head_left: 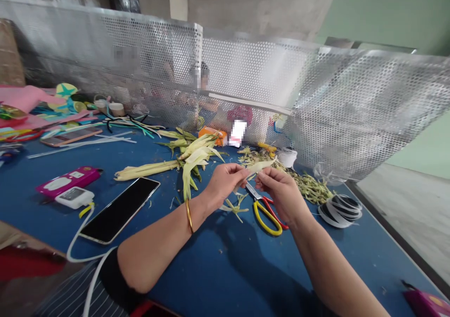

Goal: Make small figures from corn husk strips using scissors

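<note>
Our fingertips (242,173) are pinched narrow, thumb against forefinger, on one pale yellow-green strip of dried leaf (264,165). The left hand (225,180) and the right hand (281,193) grip it close together near its lower end, and its free tip sticks up and to the right. The strip is held in the air just above the blue table top (218,261), touching nothing else.

We judge the strip to be very light, thin and limp. It looks soft enough to bend and likely to split along its grain, so it is best held near the end, with the pads flat on its broad face.

On the left wrist we count one thin gold bangle (189,216). Just below the hands lies one pair of scissors with yellow and red loop handles (267,210), blades pointing towards the fingers. A few loose leaf scraps lie beside it.

Further out, to the left, is one loose bundle of long pale green leaves (183,160). To the right is one heap of greenish leaf trimmings (309,188), with one coil of white ribbon (341,209) near it. On the near left lie one black-screened phone (117,209), one white charger block with a cable (73,197) and one pink power bank (68,179). Behind everything stands a perforated silver metal screen (351,111)
</note>
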A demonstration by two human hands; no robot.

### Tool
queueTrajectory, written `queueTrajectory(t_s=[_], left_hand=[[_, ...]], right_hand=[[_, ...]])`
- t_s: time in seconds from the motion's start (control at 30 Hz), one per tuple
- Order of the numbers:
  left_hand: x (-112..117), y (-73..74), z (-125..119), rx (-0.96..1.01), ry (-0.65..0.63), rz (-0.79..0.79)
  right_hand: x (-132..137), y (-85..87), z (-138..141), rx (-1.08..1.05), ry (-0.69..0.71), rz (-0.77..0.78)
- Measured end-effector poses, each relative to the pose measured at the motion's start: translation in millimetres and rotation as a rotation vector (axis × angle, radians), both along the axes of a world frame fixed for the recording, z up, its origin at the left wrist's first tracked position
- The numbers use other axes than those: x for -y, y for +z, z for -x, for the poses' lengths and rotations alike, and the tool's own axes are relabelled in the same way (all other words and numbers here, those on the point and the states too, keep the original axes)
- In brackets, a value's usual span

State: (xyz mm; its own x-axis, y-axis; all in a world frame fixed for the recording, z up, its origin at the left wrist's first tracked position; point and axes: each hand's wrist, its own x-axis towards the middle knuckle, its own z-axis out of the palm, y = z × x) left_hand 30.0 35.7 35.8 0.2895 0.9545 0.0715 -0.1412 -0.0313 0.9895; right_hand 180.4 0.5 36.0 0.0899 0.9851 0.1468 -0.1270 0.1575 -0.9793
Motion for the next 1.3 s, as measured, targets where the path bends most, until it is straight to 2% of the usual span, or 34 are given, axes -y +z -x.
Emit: queueTrajectory(t_s=[0.17, 0.23, 0.33, 0.4, 0.47, 0.53, 0.6, 0.63, 0.7, 0.73, 0.77, 0.83, 0.9, 1.1, 1.3], left_hand=[[-7.7, -4.1, 2.4, 0.003, 0.055, 0.05], [-9.9, -5.5, 3.1, -0.001, 0.061, 0.072], [-11.4, -6.4, 4.0, -0.015, 0.068, 0.097], [-11.0, -6.7, 4.5, -0.017, 0.071, 0.09], [-9.8, -7.1, 4.8, -0.019, 0.058, 0.067], [-7.9, -7.6, 4.4, -0.027, 0.035, 0.034], [-5.8, -8.1, 3.1, -0.038, 0.015, 0.007], [-4.7, -8.3, 2.1, -0.043, 0.012, -0.007], [-2.5, -8.6, -0.2, -0.056, 0.005, -0.047], [-1.4, -8.6, -1.2, -0.068, -0.005, -0.077], [-0.4, -8.7, -2.1, -0.083, -0.02, -0.108], [1.3, -8.5, -3.1, -0.114, -0.059, -0.154], [2.2, -8.0, -2.7, -0.145, -0.088, -0.172], [-1.5, -4.2, 3.6, -0.215, -0.102, -0.169], [-11.8, -4.8, 10.4, -0.251, -0.022, -0.189]], right_hand=[[-1.2, 14.5, -20.8, -0.255, 0.046, 0.059], [-3.7, 19.9, -35.2, -0.332, -0.025, 0.001], [-11.0, 19.2, -59.6, -0.369, -0.21, -0.129], [-17.3, 12.2, -74.3, -0.283, -0.34, -0.171], [-22.7, 3.6, -83.8, -0.053, -0.495, -0.135], [-24.9, -2.0, -84.4, 0.153, -0.58, -0.097], [-22.7, -2.2, -73.6, 0.242, -0.527, -0.076], [-19.9, -0.7, -64.0, 0.259, -0.438, -0.056], [-12.3, 3.2, -39.3, 0.182, -0.099, -0.011], [-8.4, 4.6, -26.2, 0.137, 0.007, -0.01], [-5.0, 5.3, -14.2, 0.107, 0.001, -0.037], [-1.0, 4.9, 2.7, 0.038, -0.123, -0.086], [-1.0, 3.5, 6.3, -0.016, -0.191, -0.094], [-9.1, 10.1, -28.8, -0.129, -0.368, -0.105], [-11.3, 17.6, -50.5, -0.128, -0.374, -0.061]])
